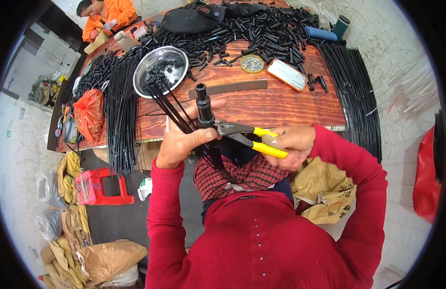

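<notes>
My left hand (184, 139) is closed round a black ribbed tubular part (202, 103), which stands nearly upright with its hollow end on top. The same hand also grips a bundle of thin black rods (177, 114), their far ends slanting up over a metal bowl. Wrapped round the yellow handles of a pair of pliers (259, 147) is my right hand (297, 144). The pliers' dark jaws meet the lower part of the tube, close to my left thumb. What exactly lies between the jaws is too small to tell.
The steel bowl (140, 72) holds small black pieces. On the wooden table (237, 108) lie a flat bar (232, 88), a round tin (252, 63), a tray of thin pins (287, 74) and heaped black tubes (261, 33). Long rods hang over both sides. A person in orange (118, 14) works far left.
</notes>
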`<state>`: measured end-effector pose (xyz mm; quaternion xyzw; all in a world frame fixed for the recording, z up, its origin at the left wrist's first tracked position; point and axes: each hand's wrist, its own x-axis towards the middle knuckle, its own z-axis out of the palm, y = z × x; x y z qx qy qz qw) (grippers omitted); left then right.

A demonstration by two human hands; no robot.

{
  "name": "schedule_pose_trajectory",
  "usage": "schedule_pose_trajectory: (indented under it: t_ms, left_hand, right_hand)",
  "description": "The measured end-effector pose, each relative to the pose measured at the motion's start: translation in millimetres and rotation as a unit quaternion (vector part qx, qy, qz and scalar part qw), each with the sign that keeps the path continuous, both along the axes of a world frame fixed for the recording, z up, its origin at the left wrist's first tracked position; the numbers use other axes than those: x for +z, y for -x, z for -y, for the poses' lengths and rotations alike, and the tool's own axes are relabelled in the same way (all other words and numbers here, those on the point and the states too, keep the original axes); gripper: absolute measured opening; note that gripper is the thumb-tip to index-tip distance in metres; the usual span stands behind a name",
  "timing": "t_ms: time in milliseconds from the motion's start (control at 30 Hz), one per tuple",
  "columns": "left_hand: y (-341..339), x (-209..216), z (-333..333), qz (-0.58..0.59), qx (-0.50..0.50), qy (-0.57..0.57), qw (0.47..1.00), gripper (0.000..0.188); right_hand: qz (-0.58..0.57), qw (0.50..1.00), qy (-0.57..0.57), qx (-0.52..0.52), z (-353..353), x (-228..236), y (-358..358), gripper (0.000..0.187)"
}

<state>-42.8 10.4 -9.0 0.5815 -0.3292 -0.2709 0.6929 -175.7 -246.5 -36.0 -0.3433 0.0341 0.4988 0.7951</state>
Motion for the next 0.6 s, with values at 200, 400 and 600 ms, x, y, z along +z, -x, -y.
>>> schedule_pose_trajectory:
  t_ms: [200,400,600]
  left_hand:
    - [-13.3,-11.3,-8.1,0.067,0.03,-0.013,0.997,0.039]
    - [-14.1,-12.2,-2.3,0.032,0.032,-0.052,0.998,0.042]
    - [-21.3,-15.0,0.5,0.057,0.026,-0.073,0.995,0.039]
  right_hand:
    - [0.297,0.889,0.327,-0.123,-9.6,38.2,-1.4,0.049]
    - [0.202,0.913,0.349,-0.063,-9.1,59.0,9.6,0.067]
    - [0.306,0.858,0.398,-0.109,-1.1,51.1,10.5,0.045]
